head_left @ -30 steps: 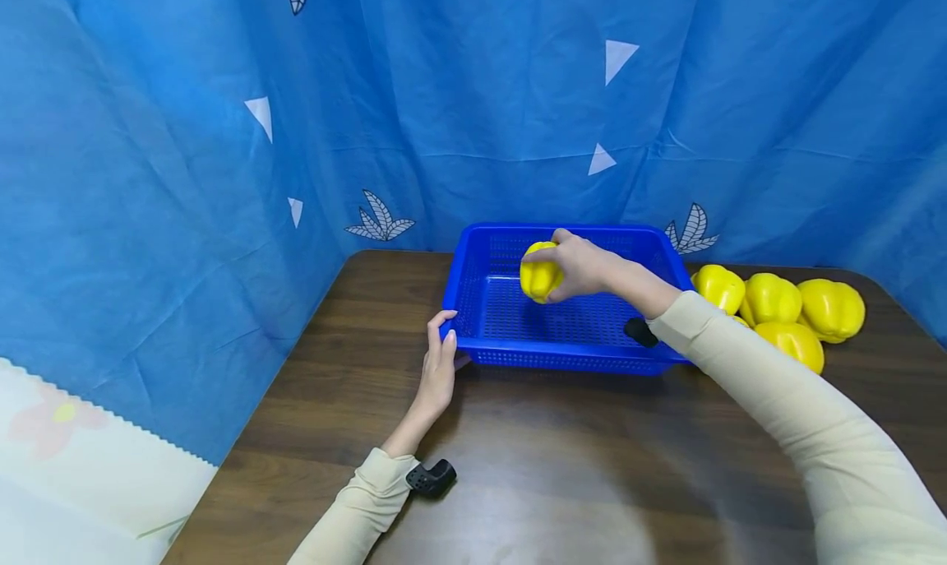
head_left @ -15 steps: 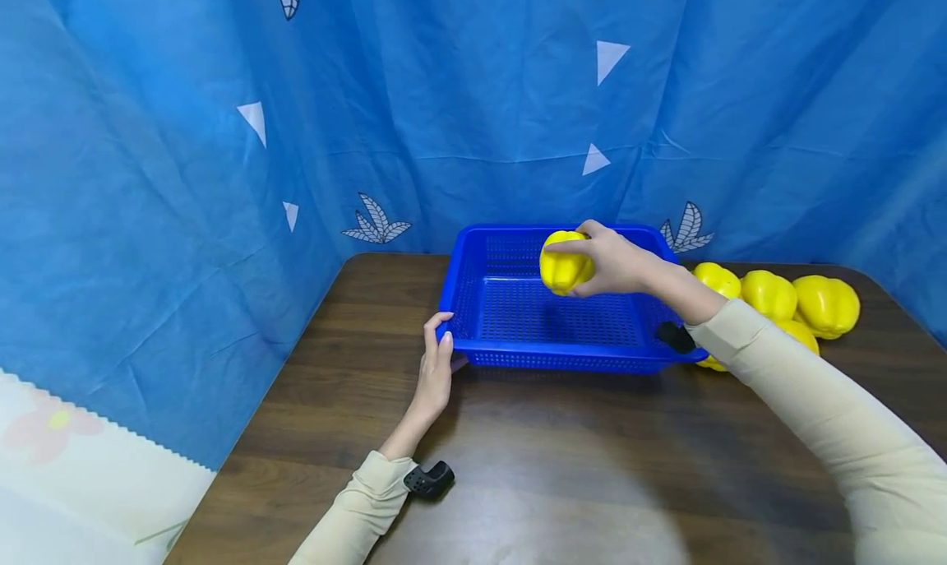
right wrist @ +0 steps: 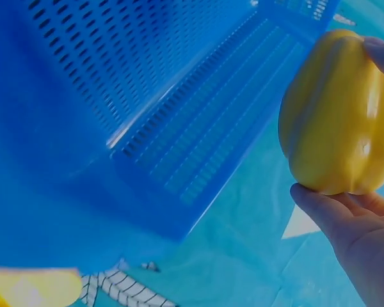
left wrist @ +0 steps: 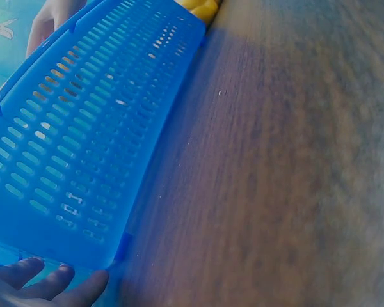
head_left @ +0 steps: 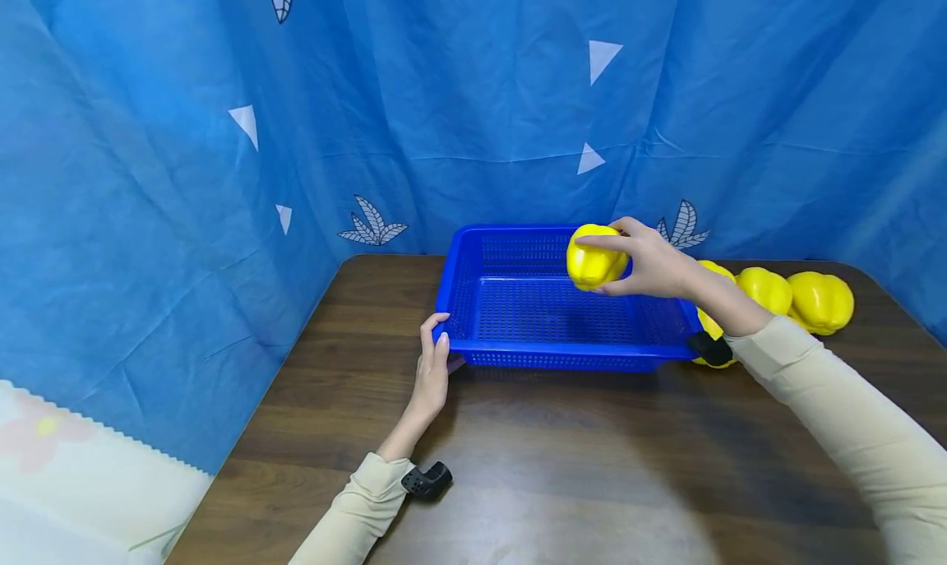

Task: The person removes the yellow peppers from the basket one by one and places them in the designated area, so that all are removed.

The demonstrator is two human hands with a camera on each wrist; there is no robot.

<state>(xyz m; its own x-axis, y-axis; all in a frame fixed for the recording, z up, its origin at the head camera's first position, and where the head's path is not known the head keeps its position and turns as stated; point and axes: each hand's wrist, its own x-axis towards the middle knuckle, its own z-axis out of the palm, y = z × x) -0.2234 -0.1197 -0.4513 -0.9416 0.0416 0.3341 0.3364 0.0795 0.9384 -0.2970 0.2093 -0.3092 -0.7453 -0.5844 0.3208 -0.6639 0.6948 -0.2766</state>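
My right hand (head_left: 651, 262) grips a yellow bell pepper (head_left: 592, 259) between thumb and fingers, above the right part of a blue perforated plastic basket (head_left: 562, 353). In the right wrist view the bell pepper (right wrist: 336, 118) shows whole lobes, with the thumb below it and a fingertip on top. My left hand (head_left: 432, 368) holds the basket's near left corner, fingers over the rim. The left wrist view shows its fingertips (left wrist: 54, 278) against the end of the basket (left wrist: 83, 147). No pepper shows inside the basket.
Several more yellow bell peppers (head_left: 821, 302) lie on the wooden table (head_left: 562, 466) right of the basket, partly hidden by the right forearm. A blue patterned curtain (head_left: 473, 96) hangs close behind the basket and along the left side.
My right hand has moved right and slightly up with the bell pepper, from the basket's middle towards its right side. The left hand keeps its hold on the corner.
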